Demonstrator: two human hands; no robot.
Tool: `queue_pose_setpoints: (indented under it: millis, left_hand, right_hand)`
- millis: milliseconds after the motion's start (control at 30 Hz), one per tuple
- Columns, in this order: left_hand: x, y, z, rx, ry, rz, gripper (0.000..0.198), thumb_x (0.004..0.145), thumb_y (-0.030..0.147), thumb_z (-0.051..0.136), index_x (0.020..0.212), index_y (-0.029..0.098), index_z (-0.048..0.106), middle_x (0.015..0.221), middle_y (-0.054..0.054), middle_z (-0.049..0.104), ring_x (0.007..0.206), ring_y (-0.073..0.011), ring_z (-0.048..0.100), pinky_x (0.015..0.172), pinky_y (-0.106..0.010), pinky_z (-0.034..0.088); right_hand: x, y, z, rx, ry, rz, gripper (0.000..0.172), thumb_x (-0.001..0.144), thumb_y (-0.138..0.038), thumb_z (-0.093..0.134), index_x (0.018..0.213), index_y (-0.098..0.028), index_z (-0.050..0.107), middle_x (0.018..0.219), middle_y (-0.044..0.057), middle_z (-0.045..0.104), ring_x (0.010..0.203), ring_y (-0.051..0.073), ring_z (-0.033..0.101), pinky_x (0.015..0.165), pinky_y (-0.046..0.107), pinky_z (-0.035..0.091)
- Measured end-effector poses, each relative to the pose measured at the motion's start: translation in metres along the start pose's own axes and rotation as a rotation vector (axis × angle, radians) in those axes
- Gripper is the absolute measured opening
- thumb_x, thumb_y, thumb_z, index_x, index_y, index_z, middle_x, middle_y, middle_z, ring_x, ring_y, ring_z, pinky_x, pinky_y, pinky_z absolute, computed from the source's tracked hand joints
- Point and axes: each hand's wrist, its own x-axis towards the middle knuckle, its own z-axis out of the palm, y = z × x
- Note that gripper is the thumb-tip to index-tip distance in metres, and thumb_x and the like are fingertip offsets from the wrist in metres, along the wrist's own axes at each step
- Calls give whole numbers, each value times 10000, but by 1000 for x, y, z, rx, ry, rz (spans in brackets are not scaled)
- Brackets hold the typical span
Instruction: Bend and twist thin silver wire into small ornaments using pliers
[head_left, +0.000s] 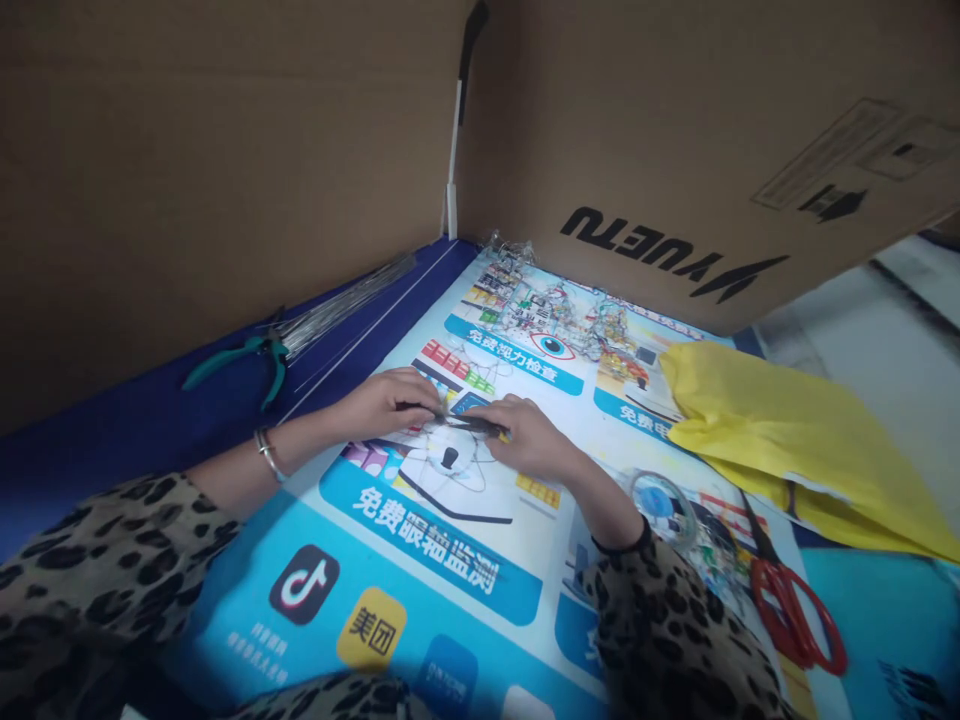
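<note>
My right hand (525, 432) is closed around small dark-jawed pliers (478, 425), their tips pointing left. Just left of the tips, my left hand (397, 402) pinches thin wire (481, 487), which bends in loose loops over the printed sheet below. The pliers' tips meet the wire close to my left fingertips; whether they grip it I cannot tell. My right hand hides the pliers' handles.
Teal-handled pliers (274, 365) and a bundle of straight wires (345, 305) lie at left. Tangled wire pieces (559, 305) rest at the back. Red scissors (799, 610), a clear tape roll (664, 508) and a yellow bag (795, 430) are at right. Cardboard walls (600, 130) stand behind.
</note>
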Motion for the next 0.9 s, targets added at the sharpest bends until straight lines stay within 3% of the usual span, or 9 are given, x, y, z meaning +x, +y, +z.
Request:
queue_pose_setpoints:
  millis: [200, 300, 500, 900]
  left_hand:
    - [3, -3, 2, 87, -20, 73, 149, 833, 220, 573, 935, 188, 676, 927, -62, 697, 886, -166, 603, 836, -319, 447]
    - [4, -2, 3, 103, -35, 90, 137, 839, 217, 565, 919, 188, 672, 924, -56, 699, 884, -164, 607, 828, -318, 447]
    - [3, -3, 4, 133, -22, 87, 120, 839, 203, 560, 894, 183, 665, 919, -54, 692, 891, -164, 598, 838, -319, 443]
    - [-1, 3, 1, 254, -47, 27, 141, 862, 206, 510, 835, 169, 644, 884, -54, 658, 870, -172, 568, 809, -312, 433]
  right_hand:
    - [2, -1, -10, 1, -103, -32, 594, 697, -118, 477, 1267, -285, 488, 976, 5, 661, 840, 174, 522, 764, 301, 365]
    - [3, -6, -11, -28, -115, -29, 512, 733, -157, 490, 1228, -284, 522, 1034, 1, 655, 841, 170, 520, 769, 298, 364]
    - [0, -14, -10, -78, -71, 61, 358, 776, -213, 517, 1127, -264, 562, 895, -9, 656, 819, 164, 517, 722, 276, 360]
    - [-6, -10, -3, -85, -17, 101, 271, 791, -260, 560, 1058, -229, 587, 869, 9, 642, 841, 177, 514, 741, 291, 349]
